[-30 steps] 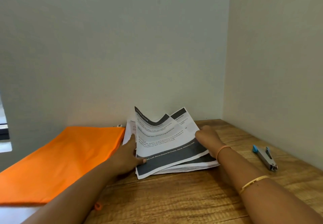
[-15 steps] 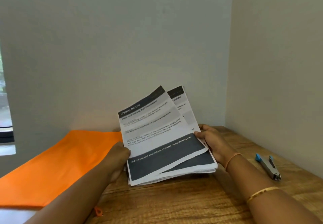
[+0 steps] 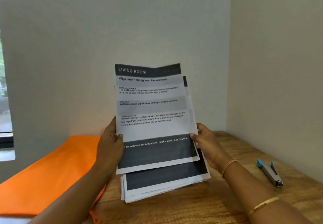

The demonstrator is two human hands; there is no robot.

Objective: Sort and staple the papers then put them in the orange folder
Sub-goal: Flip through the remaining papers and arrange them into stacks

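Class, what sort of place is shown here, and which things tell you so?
Probably an office desk corner: wooden tabletop, flat orange folder, grey metal stapler with blue end, printed paper sheets.

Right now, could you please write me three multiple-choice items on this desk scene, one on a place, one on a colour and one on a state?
1. Where does the stapler lie, relative to the papers?
A. to their left
B. to their right, on the wooden table
C. on top of them

2. What colour is the stapler's plastic end?
A. red
B. green
C. blue

3. How are the papers?
A. flat and untouched
B. tilted up, left hand and right hand each with a grip on a side edge
C. rolled into a tube

Answers:
1 B, it rests on bare wood beyond the right forearm.
2 C, the far end is blue.
3 B, a thumb presses the front sheet on each side.
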